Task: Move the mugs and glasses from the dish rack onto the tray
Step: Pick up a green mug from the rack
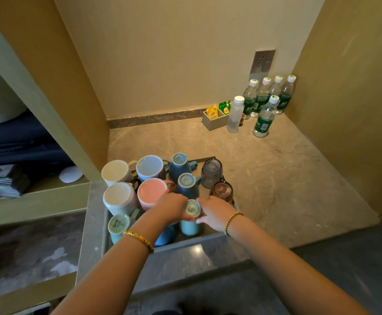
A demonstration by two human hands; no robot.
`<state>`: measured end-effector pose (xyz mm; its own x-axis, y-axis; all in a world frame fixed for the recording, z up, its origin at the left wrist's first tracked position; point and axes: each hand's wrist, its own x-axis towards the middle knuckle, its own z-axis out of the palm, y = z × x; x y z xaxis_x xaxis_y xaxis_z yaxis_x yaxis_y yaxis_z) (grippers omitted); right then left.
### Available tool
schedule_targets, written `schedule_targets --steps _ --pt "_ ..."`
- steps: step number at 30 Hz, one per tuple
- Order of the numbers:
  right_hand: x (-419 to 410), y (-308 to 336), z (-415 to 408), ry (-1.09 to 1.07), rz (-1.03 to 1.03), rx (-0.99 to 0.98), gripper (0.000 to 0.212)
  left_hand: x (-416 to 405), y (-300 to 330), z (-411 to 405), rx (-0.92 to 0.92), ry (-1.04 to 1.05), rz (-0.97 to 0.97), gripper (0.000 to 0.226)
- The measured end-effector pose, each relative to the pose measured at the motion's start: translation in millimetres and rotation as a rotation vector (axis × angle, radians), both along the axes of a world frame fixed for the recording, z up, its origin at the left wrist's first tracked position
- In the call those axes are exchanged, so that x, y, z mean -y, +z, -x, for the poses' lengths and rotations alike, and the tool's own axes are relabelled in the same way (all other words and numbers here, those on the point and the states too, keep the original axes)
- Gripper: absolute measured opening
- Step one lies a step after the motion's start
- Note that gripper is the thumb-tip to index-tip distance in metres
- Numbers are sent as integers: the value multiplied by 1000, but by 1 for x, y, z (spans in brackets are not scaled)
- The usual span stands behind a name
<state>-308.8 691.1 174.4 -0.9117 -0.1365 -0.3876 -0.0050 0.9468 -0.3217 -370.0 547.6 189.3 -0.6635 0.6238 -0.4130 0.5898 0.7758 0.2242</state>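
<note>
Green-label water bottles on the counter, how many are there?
5: four in a row against the back wall, one in front. None seem hidden.

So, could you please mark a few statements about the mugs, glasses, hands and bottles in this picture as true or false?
1. Both hands are at the light blue mug. True: left hand and right hand are on either side of it.
2. The pink mug stands with its mouth up. False: it is upside down, base upward.
3. Two glasses stand among the mugs. True: a grey glass and a brown glass.
4. The water bottles lie on their sides. False: they stand upright.
5. The tea bags lie loose on the counter. False: they sit in a small box.
</note>
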Motion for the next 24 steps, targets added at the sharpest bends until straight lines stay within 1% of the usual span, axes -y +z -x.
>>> schedule_targets --steps 4,7,8,10,12,14,16,19,21,22,24 --pt "-3 0 2 -13 -31 18 49 3 -11 -4 10 75 -101 47" --pt "-8 1 5 -25 -26 16 41 8 -21 -9 4 146 -162 47" --pt "-11 3 7 -42 -15 -13 38 9 -22 -9 12 156 -165 46" --pt "-19 9 12 -109 21 -133 33 12 -19 -5 31 179 -187 45" --pt "-30 16 19 -203 64 -253 32 11 -10 2 9 265 -277 43" --pt "-43 20 26 -292 89 -295 31 6 1 10 -53 346 -394 36" --pt "-55 19 32 -348 110 -274 32 -7 10 18 -85 351 -463 30" --pt "-68 12 45 -386 142 -252 37 -34 21 30 -132 297 -446 29" --pt "-77 9 57 -395 166 -242 45 -52 24 35 -139 255 -407 32" --pt "-82 7 64 -384 177 -225 50 -61 24 35 -122 215 -371 34" --pt "-90 5 80 -323 177 -183 59 -76 18 28 -58 76 -234 41"
